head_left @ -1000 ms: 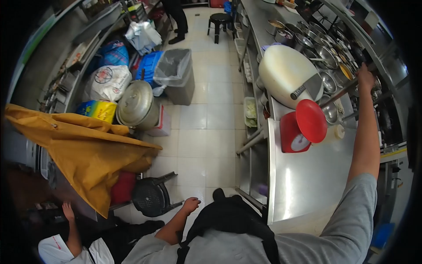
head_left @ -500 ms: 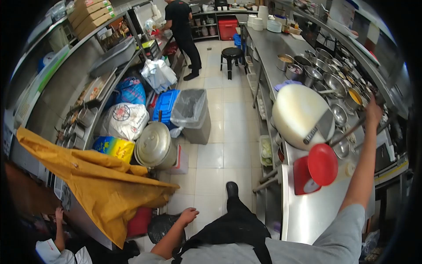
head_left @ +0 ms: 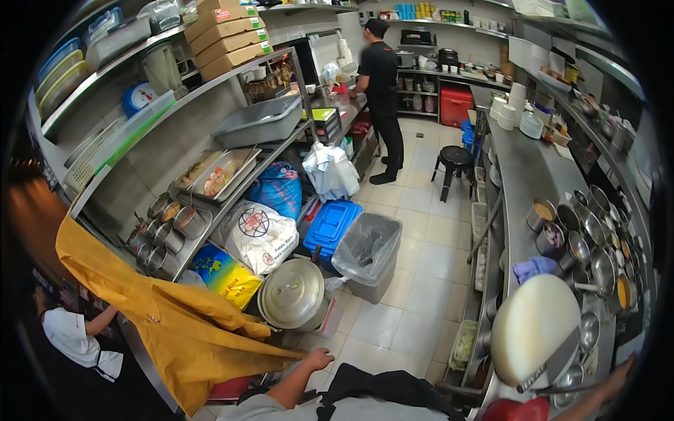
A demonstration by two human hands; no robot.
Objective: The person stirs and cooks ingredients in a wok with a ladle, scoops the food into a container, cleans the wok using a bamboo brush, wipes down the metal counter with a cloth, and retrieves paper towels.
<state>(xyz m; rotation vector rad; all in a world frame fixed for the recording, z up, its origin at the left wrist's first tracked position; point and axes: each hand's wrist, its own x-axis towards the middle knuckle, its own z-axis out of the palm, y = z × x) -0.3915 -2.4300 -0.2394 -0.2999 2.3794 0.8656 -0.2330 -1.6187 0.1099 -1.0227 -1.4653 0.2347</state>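
Observation:
My left hand point(head_left: 320, 359) hangs low at the centre, its fingers loosely curled with nothing visible in them. Beside that wrist is the tip of a mustard-yellow cloth point(head_left: 165, 319), which spreads out to the left. At the lower right edge, my right hand point(head_left: 620, 375) is dim and blurred, at the end of a dark bar point(head_left: 579, 388); its grip is unclear. Near it stands a thick round white chopping block point(head_left: 530, 326), with a broad-bladed knife point(head_left: 558, 359) lying on top. A red scale point(head_left: 516, 409) is cut off by the bottom edge.
A lidded metal pot point(head_left: 291, 293), a lined grey bin point(head_left: 368, 256) and a blue-lidded bin point(head_left: 332, 228) line the aisle's left side. A black stool point(head_left: 455, 160) stands ahead. One person point(head_left: 382, 98) works at the back left, another point(head_left: 74, 333) at the lower left.
My view has tilted up and turned left, so the shelves show more and the scale drops low. My left hand is now closer to the cloth's tip; my right hand appears lower.

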